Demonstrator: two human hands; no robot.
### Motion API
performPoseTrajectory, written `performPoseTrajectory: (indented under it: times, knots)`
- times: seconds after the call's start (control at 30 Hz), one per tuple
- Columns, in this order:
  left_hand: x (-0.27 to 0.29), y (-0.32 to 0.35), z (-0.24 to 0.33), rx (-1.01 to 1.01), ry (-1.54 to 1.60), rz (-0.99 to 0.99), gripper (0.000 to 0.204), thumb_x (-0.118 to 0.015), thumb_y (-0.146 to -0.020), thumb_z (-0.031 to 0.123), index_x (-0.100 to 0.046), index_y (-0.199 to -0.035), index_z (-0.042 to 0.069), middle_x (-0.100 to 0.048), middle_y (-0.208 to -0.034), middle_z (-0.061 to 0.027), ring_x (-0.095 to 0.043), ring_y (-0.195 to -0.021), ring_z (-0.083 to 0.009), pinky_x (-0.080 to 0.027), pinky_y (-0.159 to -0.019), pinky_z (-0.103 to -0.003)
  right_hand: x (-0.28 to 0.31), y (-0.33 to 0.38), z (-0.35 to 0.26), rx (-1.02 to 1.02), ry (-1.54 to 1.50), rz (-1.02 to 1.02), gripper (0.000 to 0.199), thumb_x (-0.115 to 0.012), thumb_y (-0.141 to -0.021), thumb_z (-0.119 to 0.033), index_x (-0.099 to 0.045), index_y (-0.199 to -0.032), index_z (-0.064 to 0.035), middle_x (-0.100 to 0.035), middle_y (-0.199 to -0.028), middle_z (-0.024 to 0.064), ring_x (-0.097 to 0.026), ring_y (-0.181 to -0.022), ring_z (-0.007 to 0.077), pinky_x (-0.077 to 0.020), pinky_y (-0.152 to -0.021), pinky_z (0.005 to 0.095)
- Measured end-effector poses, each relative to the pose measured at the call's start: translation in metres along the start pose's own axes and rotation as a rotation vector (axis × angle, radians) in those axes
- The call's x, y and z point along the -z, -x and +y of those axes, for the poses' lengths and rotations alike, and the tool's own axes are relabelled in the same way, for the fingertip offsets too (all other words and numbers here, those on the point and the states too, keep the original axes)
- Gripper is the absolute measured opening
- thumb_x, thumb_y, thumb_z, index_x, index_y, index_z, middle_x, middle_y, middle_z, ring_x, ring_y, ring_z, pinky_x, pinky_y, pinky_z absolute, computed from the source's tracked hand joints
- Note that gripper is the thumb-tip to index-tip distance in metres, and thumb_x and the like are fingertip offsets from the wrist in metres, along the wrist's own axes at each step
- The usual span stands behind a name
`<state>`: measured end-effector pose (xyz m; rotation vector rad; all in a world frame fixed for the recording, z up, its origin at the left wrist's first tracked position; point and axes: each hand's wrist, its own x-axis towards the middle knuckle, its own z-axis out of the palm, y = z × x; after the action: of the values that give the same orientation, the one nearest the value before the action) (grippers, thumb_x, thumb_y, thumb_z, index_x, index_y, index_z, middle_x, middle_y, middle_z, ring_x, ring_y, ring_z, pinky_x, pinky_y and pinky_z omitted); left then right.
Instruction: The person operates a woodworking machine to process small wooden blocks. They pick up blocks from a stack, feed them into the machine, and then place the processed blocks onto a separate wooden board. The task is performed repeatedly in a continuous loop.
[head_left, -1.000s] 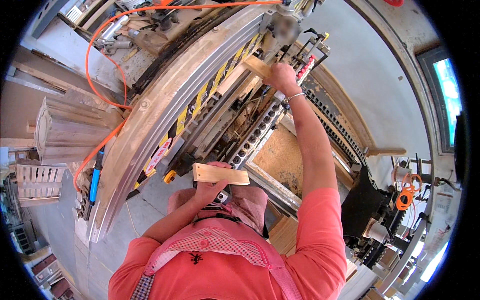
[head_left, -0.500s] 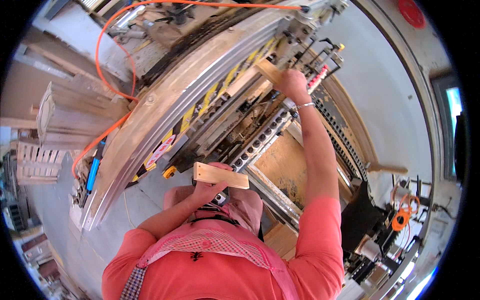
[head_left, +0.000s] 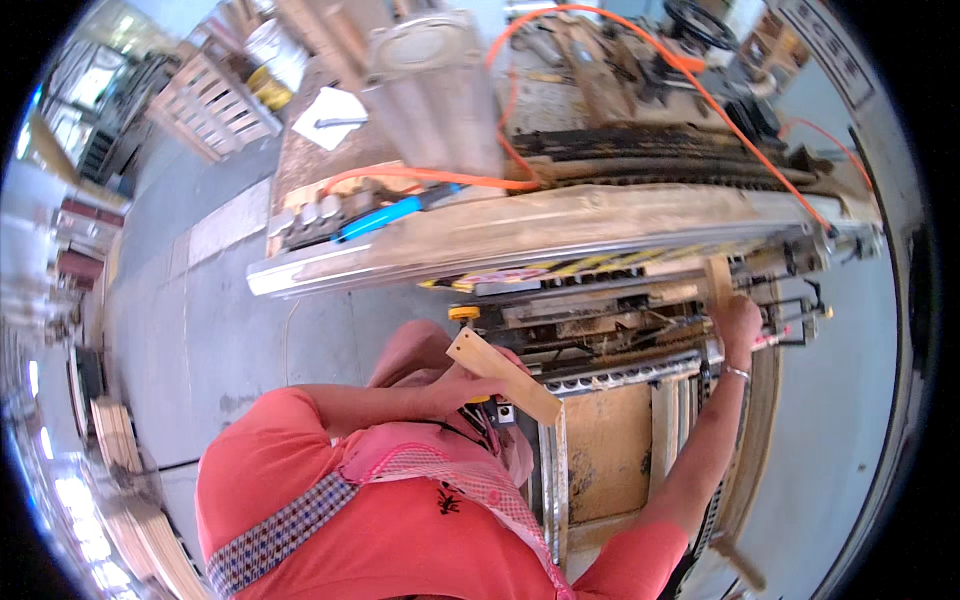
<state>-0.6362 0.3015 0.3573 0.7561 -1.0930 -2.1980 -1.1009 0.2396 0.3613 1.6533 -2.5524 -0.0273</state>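
My left hand [head_left: 458, 390] is in front of my body, its fingers closed round a short, pale wooden block [head_left: 508, 380] with small holes at one end. The block slants down to the right. With my right arm stretched out, my right hand [head_left: 738, 322] grips the near end of another wooden block [head_left: 718, 278] at the right part of a long woodworking machine. That block's far end reaches toward the machine's striped guard. Between my hands runs a metal rail [head_left: 625, 373] with a row of dark round fittings.
A long wooden beam with a metal edge [head_left: 610, 212] crosses behind the machine bed. An orange hose [head_left: 430, 174] and a blue-handled tool [head_left: 378, 219] lie by it. A yellow knob [head_left: 464, 313] sits near my left hand. Below the rail is a framed wooden panel [head_left: 608, 450].
My view has swung to the left, bringing more floor and bench into sight. The left block has tilted more steeply. Each hand still holds its block.
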Motion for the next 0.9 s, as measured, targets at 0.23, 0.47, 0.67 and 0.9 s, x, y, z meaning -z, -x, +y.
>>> performPoseTrajectory:
  times: [0.23,0.47,0.67,0.9]
  knots:
    - [0.026,0.048,0.03,0.164,0.123,0.299,0.037,-0.062,-0.084,0.007,-0.05,-0.119,0.004,-0.06,-0.104,-0.007,-0.059,-0.088,-0.0132,-0.05,-0.071,-0.026,-0.027,-0.008,0.021,0.079,0.098,0.098,0.042,-0.074,-0.059,-0.043,-0.066,-0.07,-0.0035,-0.065,-0.069,0.0173,-0.065,-0.068,0.0331,-0.0526,-0.06,0.0413]
    - [0.148,0.103,0.009,-0.063,0.006,0.72,0.037,-0.06,-0.086,0.01,-0.049,-0.121,0.004,-0.059,-0.104,-0.0072,-0.059,-0.083,-0.0149,-0.051,-0.064,-0.029,-0.027,-0.006,0.022,0.042,-0.022,0.084,0.041,-0.074,-0.065,-0.039,-0.065,-0.083,-0.003,-0.064,-0.076,0.0205,-0.062,-0.072,0.0381,-0.0498,-0.064,0.0458]
    - [0.322,0.173,0.08,-0.27,-0.305,1.332,0.035,-0.056,-0.09,0.023,-0.054,-0.119,0.004,-0.063,-0.082,-0.0047,-0.058,-0.065,-0.0108,-0.049,-0.055,-0.027,0.003,0.046,-0.035,-0.183,-0.294,0.223,0.053,-0.067,-0.079,-0.036,-0.056,-0.118,-0.0009,-0.061,-0.108,0.0188,-0.057,-0.098,0.0349,-0.0472,-0.081,0.0439]
    - [0.601,0.216,0.095,0.092,-0.786,1.444,0.04,-0.055,-0.081,0.018,-0.056,-0.12,0.012,-0.067,-0.089,-0.0123,-0.064,-0.083,-0.0243,-0.05,-0.073,-0.036,0.007,0.167,-0.098,-0.387,-0.27,0.145,0.048,-0.07,-0.075,-0.037,-0.063,-0.106,-0.0014,-0.067,-0.094,0.0136,-0.064,-0.085,0.0271,-0.0493,-0.074,0.0384]
